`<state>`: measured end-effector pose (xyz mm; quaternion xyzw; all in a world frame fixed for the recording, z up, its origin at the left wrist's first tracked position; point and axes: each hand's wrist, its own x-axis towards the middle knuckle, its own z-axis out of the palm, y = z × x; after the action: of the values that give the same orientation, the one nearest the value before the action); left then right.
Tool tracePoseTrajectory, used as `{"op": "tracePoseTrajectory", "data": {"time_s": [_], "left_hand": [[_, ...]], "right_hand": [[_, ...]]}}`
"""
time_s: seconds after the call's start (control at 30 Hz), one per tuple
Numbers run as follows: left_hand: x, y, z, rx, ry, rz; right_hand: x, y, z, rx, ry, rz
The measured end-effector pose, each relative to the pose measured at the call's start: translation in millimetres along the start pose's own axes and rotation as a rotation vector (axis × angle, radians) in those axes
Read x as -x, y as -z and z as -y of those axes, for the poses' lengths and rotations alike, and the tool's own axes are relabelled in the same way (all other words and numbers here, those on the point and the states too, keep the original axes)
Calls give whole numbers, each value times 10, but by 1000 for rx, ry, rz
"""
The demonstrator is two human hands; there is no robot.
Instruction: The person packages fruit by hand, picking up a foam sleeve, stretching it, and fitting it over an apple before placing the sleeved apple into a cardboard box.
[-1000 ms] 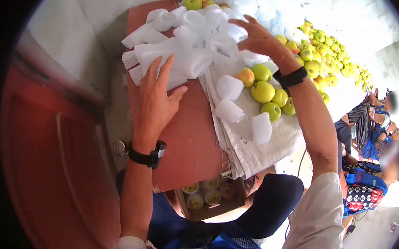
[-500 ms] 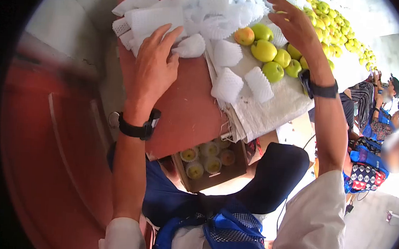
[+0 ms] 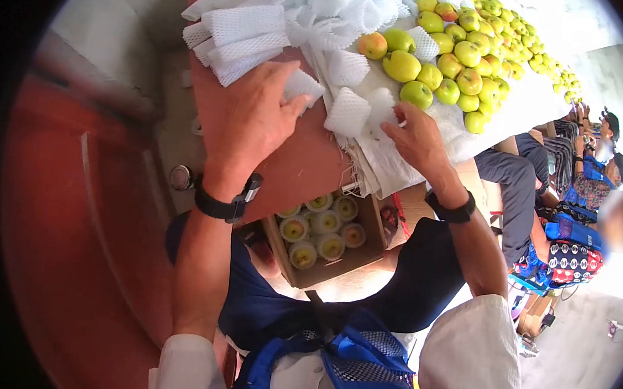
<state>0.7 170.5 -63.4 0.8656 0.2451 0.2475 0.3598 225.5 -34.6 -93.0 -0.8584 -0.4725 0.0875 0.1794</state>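
Observation:
My left hand (image 3: 255,123) is above the red tabletop, with its thumb and fingers closed on a white foam net (image 3: 303,86). To the right, my right hand (image 3: 422,141) has its thumb and forefinger curled at the edge of another foam net (image 3: 379,107), which it appears to pinch. Between the two hands lies a loose foam net (image 3: 348,112), with a further one (image 3: 348,69) just beyond it. Yellow-green apples (image 3: 417,95) rest beyond my right hand.
Flat foam nets (image 3: 246,34) are stacked at the far left of the red table (image 3: 306,158). A white woven sheet (image 3: 444,128) bears a long apple heap. Below the table edge, a cardboard box (image 3: 373,234) holds several netted apples. Seated people (image 3: 573,232) are at the right.
My right hand has come down from above the apples to the foam net near the front. My left hand has drawn a foam net towards me. The view has shifted slightly.

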Motion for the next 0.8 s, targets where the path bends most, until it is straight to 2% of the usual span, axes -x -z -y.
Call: {"op": "tracePoseTrajectory", "data": {"time_s": [0.03,0.07,0.13,0.23,0.27,0.33,0.47,0.53,0.57,0.6,0.67,0.8], "left_hand": [[44,-25,-9,5,30,44],[87,-63,3,3,28,40],[156,-136,40,-119,-56,65],[202,-198,-16,-303,-93,18],[201,-190,-58,-308,-97,13],[176,-140,-130,-309,48,28],[145,-154,17,-351,12,-99],[140,-138,-3,-358,27,-78],[142,-125,-35,-361,21,-80],[163,-107,-73,-349,21,-71],[200,-101,-117,-336,20,-64],[263,-86,-130,-431,17,-67]], "right_hand": [[-57,-15,136,-169,-95,40],[-125,-103,201,-170,-91,37],[-246,-294,339,-460,-75,20],[-288,-298,729,-513,-66,22],[-262,-293,735,-516,-61,17],[-247,-337,740,-610,-22,1],[-130,-213,554,-719,3,4],[10,-11,584,-907,-203,87],[38,-24,579,-958,-237,20],[46,5,541,-960,-235,15],[87,103,407,-1152,-231,124],[189,123,270,-1238,-119,121]]}}
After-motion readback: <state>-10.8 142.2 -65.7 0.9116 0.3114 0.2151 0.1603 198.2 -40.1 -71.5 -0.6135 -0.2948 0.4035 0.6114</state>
